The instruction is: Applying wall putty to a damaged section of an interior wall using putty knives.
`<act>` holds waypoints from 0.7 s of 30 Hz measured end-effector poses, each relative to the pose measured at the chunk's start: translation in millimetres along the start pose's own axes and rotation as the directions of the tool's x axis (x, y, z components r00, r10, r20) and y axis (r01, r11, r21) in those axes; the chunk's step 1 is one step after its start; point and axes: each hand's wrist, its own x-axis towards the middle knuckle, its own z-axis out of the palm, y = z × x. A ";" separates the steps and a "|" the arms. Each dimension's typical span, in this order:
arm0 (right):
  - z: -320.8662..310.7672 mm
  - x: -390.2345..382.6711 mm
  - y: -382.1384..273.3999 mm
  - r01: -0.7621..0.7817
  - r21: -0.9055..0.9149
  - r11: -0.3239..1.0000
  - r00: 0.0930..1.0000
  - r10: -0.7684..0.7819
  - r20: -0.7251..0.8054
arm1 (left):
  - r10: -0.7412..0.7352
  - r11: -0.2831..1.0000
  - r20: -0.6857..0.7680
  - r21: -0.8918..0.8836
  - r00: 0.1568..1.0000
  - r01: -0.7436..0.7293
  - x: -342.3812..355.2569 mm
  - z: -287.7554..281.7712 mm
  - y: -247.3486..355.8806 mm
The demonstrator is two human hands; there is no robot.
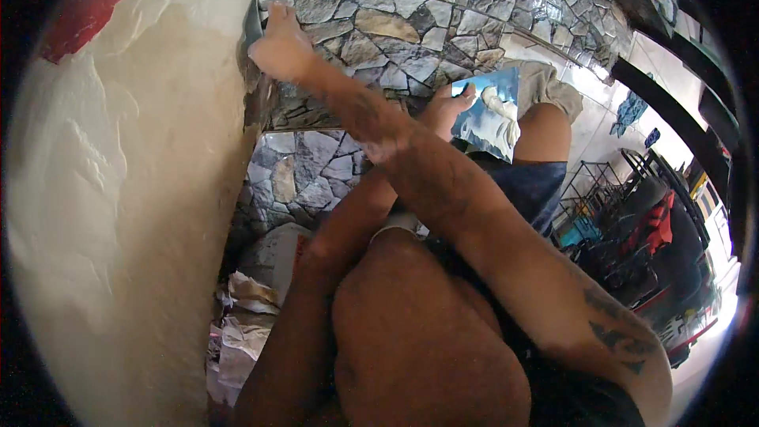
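My arms cross in front of me. The tattooed right arm reaches to the upper left, where my right hand [282, 46] is closed round a flat grey blade, a putty knife by its look [253, 30]. Its blade stands at the edge of the cream plastered wall [158, 190]; whether it touches cannot be made out. Passing under the right arm, my left hand [447, 113] grips a shiny rectangular metal plate [476, 128], thumb on top. White paste [498, 107] lies in a lump and smears across that plate. Most of the left fingers are hidden beneath it.
Stone-patterned tiles [379, 24] cover the surface ahead. A red patch [91, 0] marks the wall's upper part. Crumpled paper [245, 340] and a grey sack [273, 257] lie beside the wall's foot. At right stand a black wire rack [589, 190] and dark clutter with red cloth [656, 225].
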 end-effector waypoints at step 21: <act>-301.5 -161.2 -50.2 0.605 0.459 0.650 0.753 -0.655 -0.064 | 0.522 0.635 0.017 0.659 0.853 -0.402 -35.6 -1.9 55.2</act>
